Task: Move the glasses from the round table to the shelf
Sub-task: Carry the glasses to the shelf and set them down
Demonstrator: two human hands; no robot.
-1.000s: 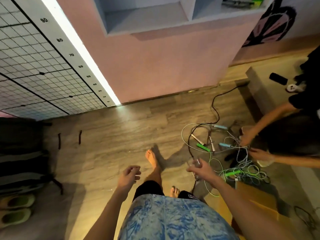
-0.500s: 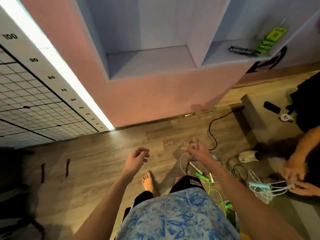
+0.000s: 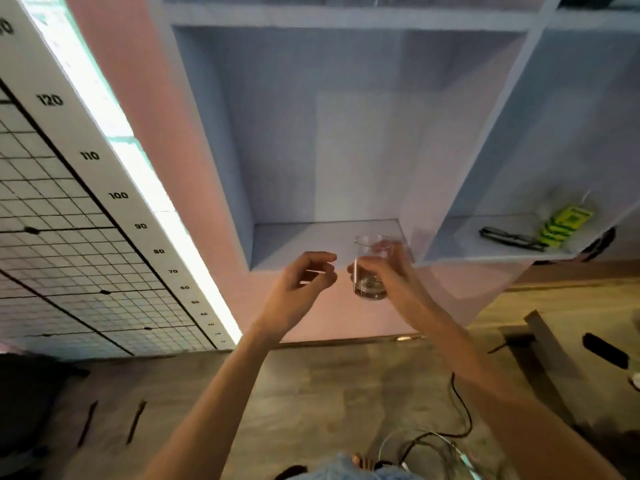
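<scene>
Well, clear cylindrical glass (image 3: 370, 289) (right hand (image 3: 394, 276))

White measuring strip (image 3: 104, 174) beside black-lined grid panel (image 3: 52, 265): black numbers 120, 110, 100, 90, 80, 70, 60, 50. Yellow-green packet (image 3: 564, 225): print illegible.
</scene>
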